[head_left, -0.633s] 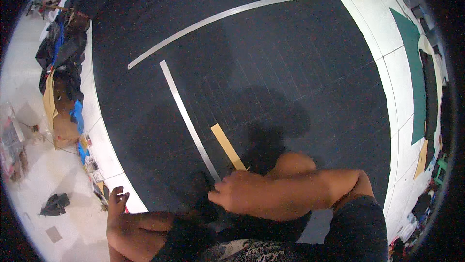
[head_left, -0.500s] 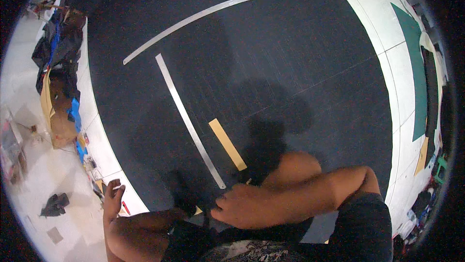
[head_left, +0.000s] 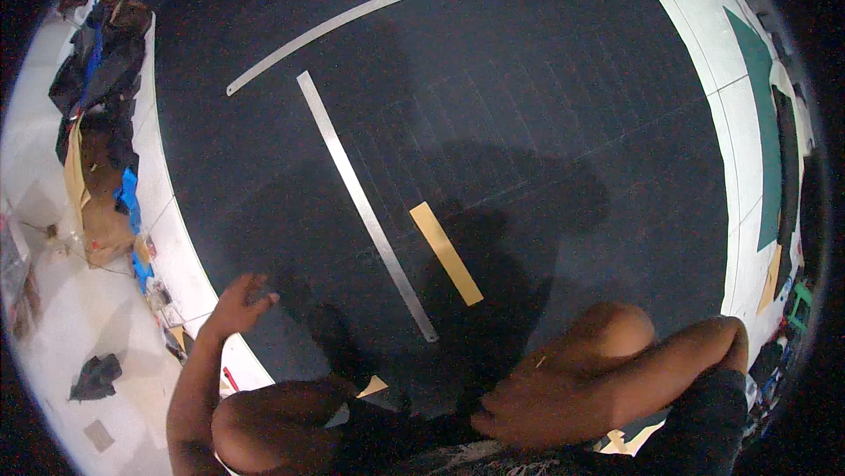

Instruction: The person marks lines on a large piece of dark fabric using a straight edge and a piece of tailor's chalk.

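My left hand (head_left: pixel 239 307) is raised over the left edge of a large black sheet (head_left: pixel 493 106), its fingers bent around a small whitish piece too small to name. My right hand (head_left: pixel 510 410) is curled low in front of my body, beside my bent knee. A small light tip (head_left: pixel 541 360) shows just above it; what the fingers hold, if anything, is hidden. Ahead of that hand a tan strip (head_left: pixel 447 256) lies on the sheet. Left of the strip is a straight steel ruler (head_left: pixel 365 203). A longer metal ruler (head_left: pixel 396 1) crosses the far part. Faint pale lines mark the sheet.
White tiled floor (head_left: pixel 717 93) borders the sheet. Clutter with a brown box (head_left: pixel 110 221) and blue scraps is at the left, near a black scrap (head_left: pixel 97 377). A green sheet (head_left: pixel 757 124) lies at the right. A tan scrap (head_left: pixel 374 386) is near my left knee.
My left hand has risen and moved right, from beside the sheet to over its edge. My right hand has drawn back rightward, away from the steel ruler's near end. The view has shifted slightly.
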The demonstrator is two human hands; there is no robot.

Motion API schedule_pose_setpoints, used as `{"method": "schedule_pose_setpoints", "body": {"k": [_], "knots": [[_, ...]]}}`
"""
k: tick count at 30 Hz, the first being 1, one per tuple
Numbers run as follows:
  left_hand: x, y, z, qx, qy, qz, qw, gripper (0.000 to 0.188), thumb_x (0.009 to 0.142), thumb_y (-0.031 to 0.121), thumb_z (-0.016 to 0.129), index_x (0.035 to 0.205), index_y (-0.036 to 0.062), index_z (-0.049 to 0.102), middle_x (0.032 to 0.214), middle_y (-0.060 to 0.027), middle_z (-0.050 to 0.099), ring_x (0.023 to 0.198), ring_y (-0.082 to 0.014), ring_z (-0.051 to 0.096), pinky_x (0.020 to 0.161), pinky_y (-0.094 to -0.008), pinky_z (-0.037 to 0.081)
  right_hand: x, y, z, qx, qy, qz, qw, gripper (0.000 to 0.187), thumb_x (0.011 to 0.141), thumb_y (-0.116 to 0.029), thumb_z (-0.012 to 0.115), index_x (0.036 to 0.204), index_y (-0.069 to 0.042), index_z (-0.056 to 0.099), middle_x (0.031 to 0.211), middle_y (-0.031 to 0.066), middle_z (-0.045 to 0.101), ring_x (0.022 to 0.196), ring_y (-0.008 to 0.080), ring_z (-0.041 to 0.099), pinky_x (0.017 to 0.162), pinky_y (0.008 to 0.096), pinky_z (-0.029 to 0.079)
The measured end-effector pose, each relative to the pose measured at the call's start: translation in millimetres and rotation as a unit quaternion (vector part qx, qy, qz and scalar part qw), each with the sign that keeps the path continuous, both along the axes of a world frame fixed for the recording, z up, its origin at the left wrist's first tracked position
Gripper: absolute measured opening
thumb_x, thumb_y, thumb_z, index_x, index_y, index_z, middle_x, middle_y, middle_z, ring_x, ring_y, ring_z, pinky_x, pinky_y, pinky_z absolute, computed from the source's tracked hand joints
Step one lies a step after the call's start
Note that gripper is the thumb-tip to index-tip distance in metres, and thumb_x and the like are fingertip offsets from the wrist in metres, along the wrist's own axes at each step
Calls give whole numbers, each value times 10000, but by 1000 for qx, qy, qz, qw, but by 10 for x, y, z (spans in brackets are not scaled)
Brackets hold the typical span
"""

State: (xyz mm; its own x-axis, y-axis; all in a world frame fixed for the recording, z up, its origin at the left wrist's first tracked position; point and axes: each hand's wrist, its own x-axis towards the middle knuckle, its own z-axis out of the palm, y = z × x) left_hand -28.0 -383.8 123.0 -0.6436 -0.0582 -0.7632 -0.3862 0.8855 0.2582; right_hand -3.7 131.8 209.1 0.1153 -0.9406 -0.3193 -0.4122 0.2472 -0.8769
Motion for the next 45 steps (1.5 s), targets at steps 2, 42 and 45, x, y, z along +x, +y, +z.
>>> {"method": "schedule_pose_setpoints", "body": {"k": [2, 42, 45], "knots": [[-340, 14, -158, -16, 39, -130, 991, 623, 904, 403, 756, 1336, -9, 577, 1324, -233, 606, 1236, -365, 602, 1024, -436, 495, 40, -111, -38, 59, -19, 6, 998, 327, 912, -257, 611, 1143, -27, 592, 961, 179, 658, 854, 409, 709, 742, 525, 601], [-1604, 1032, -1618, 53, 303, -276, 911, 1332, 599, 598, 908, 1584, -13, 251, 1661, -229, 214, 1560, -398, 157, 1270, -530, 126, -354, -1739, -2349, 74, 3, -849, 523, 306, 961, -181, 720, 1201, -19, 622, 847, 6, 639, 780, 85, 584, 719, 271, 491], [-1591, 1030, -1622, 58, 306, -271, 911, 1340, 585, 604, 910, 1583, -9, 258, 1658, -240, 212, 1559, -398, 161, 1270, -528, 127, -540, -1809, -2341, 69, 1, -839, 540, 329, 955, -183, 720, 1228, -20, 637, 831, -6, 623, 752, 84, 563, 704, 266, 476]]}}
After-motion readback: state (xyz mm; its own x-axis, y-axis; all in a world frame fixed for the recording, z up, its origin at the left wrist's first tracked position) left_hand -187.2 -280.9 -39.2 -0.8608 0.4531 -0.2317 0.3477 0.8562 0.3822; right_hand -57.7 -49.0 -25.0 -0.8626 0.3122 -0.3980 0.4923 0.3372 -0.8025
